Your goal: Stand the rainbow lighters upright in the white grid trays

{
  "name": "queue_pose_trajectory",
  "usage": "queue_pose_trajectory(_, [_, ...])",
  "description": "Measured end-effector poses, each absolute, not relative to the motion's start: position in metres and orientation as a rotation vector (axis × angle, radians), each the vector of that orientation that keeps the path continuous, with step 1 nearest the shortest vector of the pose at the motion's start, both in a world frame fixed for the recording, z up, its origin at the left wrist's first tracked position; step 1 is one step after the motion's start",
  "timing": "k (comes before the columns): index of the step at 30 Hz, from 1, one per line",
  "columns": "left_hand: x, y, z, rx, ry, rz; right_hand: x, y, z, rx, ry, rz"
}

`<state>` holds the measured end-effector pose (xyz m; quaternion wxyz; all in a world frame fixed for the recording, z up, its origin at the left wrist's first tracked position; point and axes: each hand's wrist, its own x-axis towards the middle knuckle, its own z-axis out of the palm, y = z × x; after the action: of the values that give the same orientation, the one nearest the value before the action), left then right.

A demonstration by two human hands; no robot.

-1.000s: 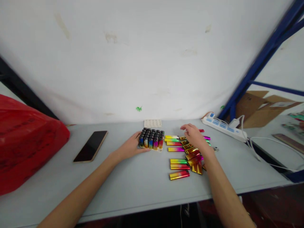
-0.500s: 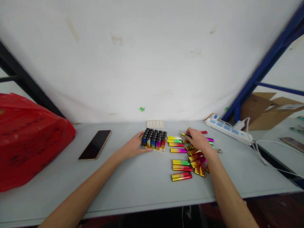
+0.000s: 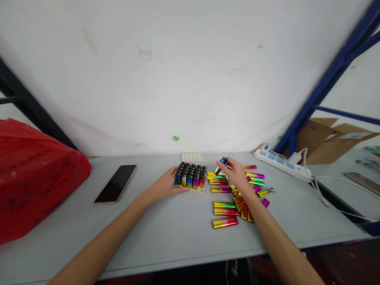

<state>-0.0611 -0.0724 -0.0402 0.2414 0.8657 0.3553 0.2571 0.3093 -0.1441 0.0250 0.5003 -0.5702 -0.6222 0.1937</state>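
A block of several lighters (image 3: pixel 191 174), black ends up and shiny multicoloured sides, stands upright in close rows in a pale tray (image 3: pixel 200 189). My left hand (image 3: pixel 166 185) is curled against its left side, fingers behind and thumb along the front. Pinched in my right hand (image 3: pixel 236 172) is a single lighter (image 3: pixel 220 165), blue at its upper end and gold lower down, held tilted above the table to the right of the block. Below my right hand lies a loose pile of metallic lighters (image 3: pixel 240 202), partly hidden by the forearm. Others lie flat in a column, including a gold-and-red lighter (image 3: pixel 225 222).
Behind the block sits an empty pale tray (image 3: pixel 192 156) with small pockets. A phone (image 3: pixel 116 184) and a red plastic bag (image 3: pixel 38 178) are on the left. To the right are a white power strip (image 3: pixel 282 163) with cables and a cardboard box (image 3: pixel 317 140).
My right hand has lifted a lighter from the pile and moved up and left toward the block. My left hand stays at the block's side. The view has shifted slightly.
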Motion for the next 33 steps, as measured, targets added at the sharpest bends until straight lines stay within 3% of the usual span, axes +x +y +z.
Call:
queue_pose_trajectory(8, [-0.061,-0.072,-0.039,2.374,0.973,0.68,0.283,-0.148,0.026,-1.17,-1.521,0.974])
queue_pose_trajectory(15, [-0.061,-0.074,-0.035,2.377,0.941,0.704,0.271,-0.151,0.018,-1.332,-1.547,0.653])
queue_pose_trajectory(33, [-0.061,-0.075,-0.032,2.373,0.952,0.693,0.267,-0.166,0.035,-1.297,-1.699,0.522])
